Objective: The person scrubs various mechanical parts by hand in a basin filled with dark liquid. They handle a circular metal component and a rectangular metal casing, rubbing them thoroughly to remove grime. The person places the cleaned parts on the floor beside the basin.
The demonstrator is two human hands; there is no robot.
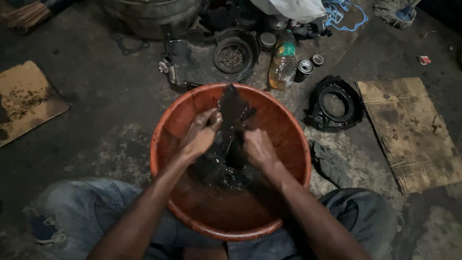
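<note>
An orange plastic basin (288, 125) sits on the floor between my knees, with dark oily liquid pooled in it. A black, greasy engine part (233, 108) stands tilted in the basin, its top near the far rim. My left hand (199, 137) grips the part's left side, fingers curled on it. My right hand (259, 148) holds the part's right side lower down. Both hands are wet with the dark liquid.
Beyond the basin lie a dark engine cover (211, 58), a plastic bottle of yellowish liquid (283, 62), small cans (304, 68) and a black ring-shaped housing (334, 103). Cardboard sheets lie at right (414, 130) and left (26, 98). A blue gasket (344, 17) lies at the back.
</note>
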